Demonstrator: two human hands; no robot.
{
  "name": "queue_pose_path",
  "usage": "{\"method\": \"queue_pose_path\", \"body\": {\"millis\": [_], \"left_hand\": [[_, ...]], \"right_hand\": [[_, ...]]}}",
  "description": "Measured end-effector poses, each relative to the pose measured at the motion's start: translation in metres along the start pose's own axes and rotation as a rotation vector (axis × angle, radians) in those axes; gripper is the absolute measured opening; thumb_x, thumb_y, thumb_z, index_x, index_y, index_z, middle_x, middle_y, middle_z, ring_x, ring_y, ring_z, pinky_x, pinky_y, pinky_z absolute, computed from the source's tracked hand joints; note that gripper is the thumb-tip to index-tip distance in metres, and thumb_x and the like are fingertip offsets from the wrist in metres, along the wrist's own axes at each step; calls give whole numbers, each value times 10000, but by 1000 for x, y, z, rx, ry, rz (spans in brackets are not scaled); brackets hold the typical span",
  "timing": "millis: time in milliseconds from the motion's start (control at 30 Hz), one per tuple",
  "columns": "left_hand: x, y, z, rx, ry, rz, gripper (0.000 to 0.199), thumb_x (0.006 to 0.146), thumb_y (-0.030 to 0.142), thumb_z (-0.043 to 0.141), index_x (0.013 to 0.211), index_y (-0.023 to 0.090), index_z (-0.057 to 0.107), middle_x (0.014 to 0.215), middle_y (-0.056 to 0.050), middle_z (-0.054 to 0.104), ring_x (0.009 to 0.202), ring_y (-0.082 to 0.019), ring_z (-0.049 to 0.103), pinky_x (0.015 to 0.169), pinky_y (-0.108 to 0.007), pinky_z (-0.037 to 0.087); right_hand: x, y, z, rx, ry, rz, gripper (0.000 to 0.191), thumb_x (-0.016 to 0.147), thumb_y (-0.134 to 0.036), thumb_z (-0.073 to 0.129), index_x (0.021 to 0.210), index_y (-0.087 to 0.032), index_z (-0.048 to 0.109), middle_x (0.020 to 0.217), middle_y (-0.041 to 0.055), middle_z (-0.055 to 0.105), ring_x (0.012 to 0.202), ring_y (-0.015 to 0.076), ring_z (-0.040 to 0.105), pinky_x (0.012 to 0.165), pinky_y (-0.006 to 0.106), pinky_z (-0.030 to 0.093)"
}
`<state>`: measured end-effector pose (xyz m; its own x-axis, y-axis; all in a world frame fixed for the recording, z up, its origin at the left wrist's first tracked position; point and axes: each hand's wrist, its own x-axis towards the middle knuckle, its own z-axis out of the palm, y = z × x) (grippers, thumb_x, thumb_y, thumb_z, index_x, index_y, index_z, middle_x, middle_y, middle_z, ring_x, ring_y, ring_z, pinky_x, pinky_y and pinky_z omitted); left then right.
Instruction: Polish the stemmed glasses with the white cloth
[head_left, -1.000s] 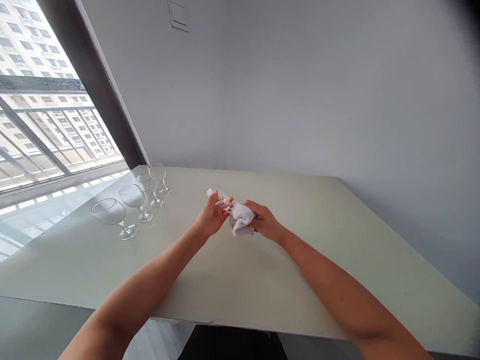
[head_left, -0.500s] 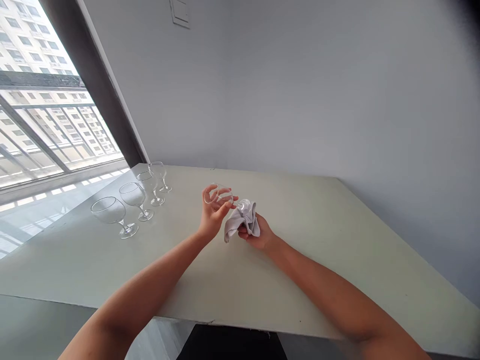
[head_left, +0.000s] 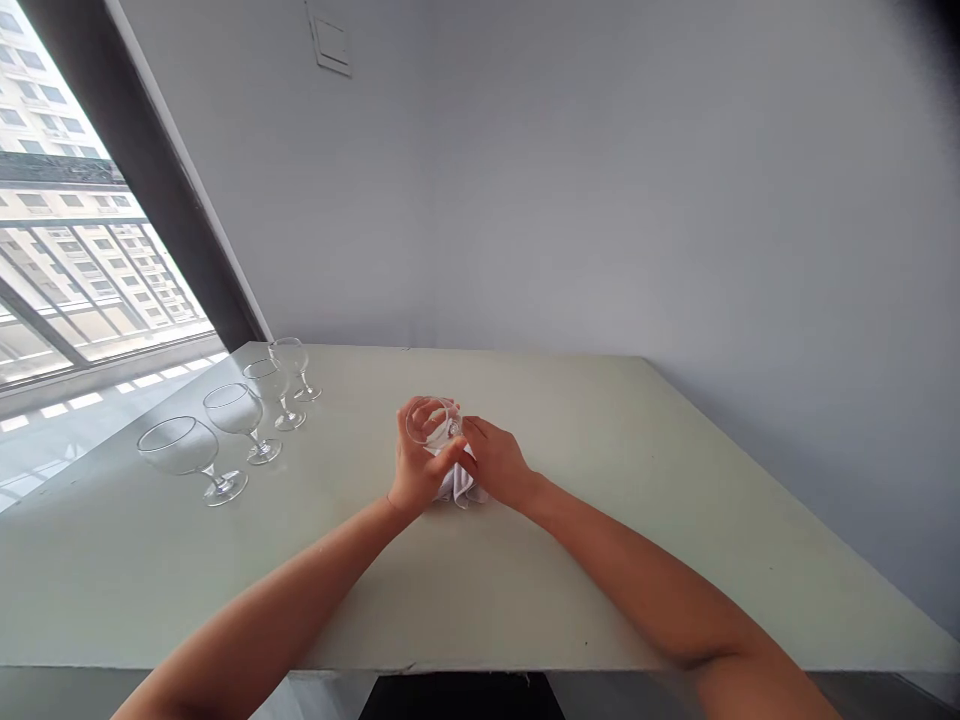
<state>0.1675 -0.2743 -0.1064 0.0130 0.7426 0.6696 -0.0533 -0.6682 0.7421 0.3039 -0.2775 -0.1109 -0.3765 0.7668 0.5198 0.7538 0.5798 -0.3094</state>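
My left hand [head_left: 420, 465] is wrapped round the bowl of a clear stemmed glass [head_left: 429, 424], which lies tilted with its mouth to the left and towards me. My right hand [head_left: 499, 460] is closed at the stem end of that glass, back of the hand upward. A light grey cloth [head_left: 461, 488] shows below and between the two hands, gripped by the right one. The glass's foot is hidden behind the right fingers and the cloth. Both hands are just above the table and close together.
Several clear stemmed glasses stand upright in a slanting row at the left, the nearest glass [head_left: 180, 447] being the largest in view. The pale table [head_left: 600, 590] meets a grey wall behind, and a window [head_left: 82, 250] is at the left.
My right hand has turned from palm up beneath the cloth to back upward over the stem end. The foot, visible before, is now covered. The view has shifted slightly right.
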Motion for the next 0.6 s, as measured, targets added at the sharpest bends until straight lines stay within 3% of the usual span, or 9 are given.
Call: {"method": "queue_pose_path", "body": {"millis": [67,167,233,367,467,600], "left_hand": [[-6,-1,4,18,-68,33,667,709,419,635,1231,255,254,1152,-112,497,1119,-239,495,933,-445,400],[-11,-13,3,225,-193,-34,849,687,525,606,1345,276,131,1358,-147,333,1239,-273,366,982,-446,339],[-13,-26,0,453,-327,-137,845,686,560,580,1361,287,152,1407,-119,276,1275,-279,308,1001,-440,311],[-16,-47,-2,748,-600,-299,642,740,533,515,1303,282,337,1416,-67,280,1288,-270,276,1020,-421,287],[-17,-51,-1,797,-635,-317,550,765,489,489,1268,294,385,1420,-38,265,1284,-257,280,1011,-407,304],[-17,-49,-1,809,-618,-339,497,763,464,492,1226,299,423,1414,-25,266,1253,-250,325,991,-394,331]], "right_hand": [[0,0,4,-9,-9,72,231,844,-208,384,937,-193,595,868,62,642,740,171,579,635,273,433],[6,27,5,133,97,235,213,819,-224,429,931,-224,609,895,30,662,743,155,594,685,271,443],[11,63,0,256,217,424,205,778,-292,503,932,-219,616,899,24,671,706,144,608,703,271,455],[12,151,-27,230,380,730,207,746,-276,481,855,-149,604,788,50,668,489,110,574,593,260,467],[-3,208,-52,168,479,926,148,721,-215,456,764,-137,574,763,66,657,461,106,566,536,247,460],[-26,253,-72,100,555,1094,93,695,-161,450,728,-149,536,744,73,643,451,103,561,472,224,443]]}}
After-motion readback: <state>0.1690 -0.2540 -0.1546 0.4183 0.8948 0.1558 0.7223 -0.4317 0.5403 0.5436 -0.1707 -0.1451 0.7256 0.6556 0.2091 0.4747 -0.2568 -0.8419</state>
